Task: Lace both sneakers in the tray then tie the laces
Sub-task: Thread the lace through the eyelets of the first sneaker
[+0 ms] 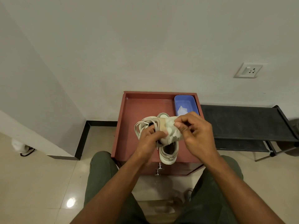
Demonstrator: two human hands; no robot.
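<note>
I hold a beige and cream sneaker (168, 131) lifted above the red-brown tray (123, 120). My left hand (150, 138) grips its lower side near the loose beige laces (142, 125), which loop out to the left. My right hand (194, 128) pinches the sneaker's upper edge with thumb and fingertips. A second sneaker (169, 154) lies on the tray below, its opening facing up and its heel toward me, partly hidden by the held one.
A blue plastic tub (186, 102) with a clear bag inside stands at the tray's back right corner. The tray tops a small cabinet with metal handles (159, 169) between my knees. A black rack (242, 122) stands to the right, a wall behind.
</note>
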